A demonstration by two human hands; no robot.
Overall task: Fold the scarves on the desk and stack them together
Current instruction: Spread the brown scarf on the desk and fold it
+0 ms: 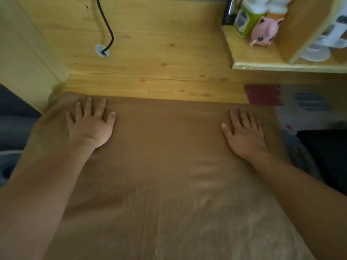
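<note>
pale pine boards make up the bench (150, 53), with a black cable (108, 27) dropping into a round white grommet (101, 50) at the back left. on the right a raised shelf (262, 61) carries a green can (244, 21) and a pink round toy (262, 32) just beside it. a brown scarf (169, 175) lies spread flat over the near part of the bench, its far edge running straight across and its near part spilling toward the camera. the left hand (90, 126) rests palm down on the scarf near its far left corner, fingers straight and splayed, grip released and holding nothing. the right hand (244, 134) lies flat on the same scarf near its far right edge, fingers straight, grip likewise released. the two hands are well apart, with smooth cloth between them. a patterned scarf (293, 104) with a red patch and blue strokes lies at the right, just beside the brown scarf and partly under its edge.
</note>
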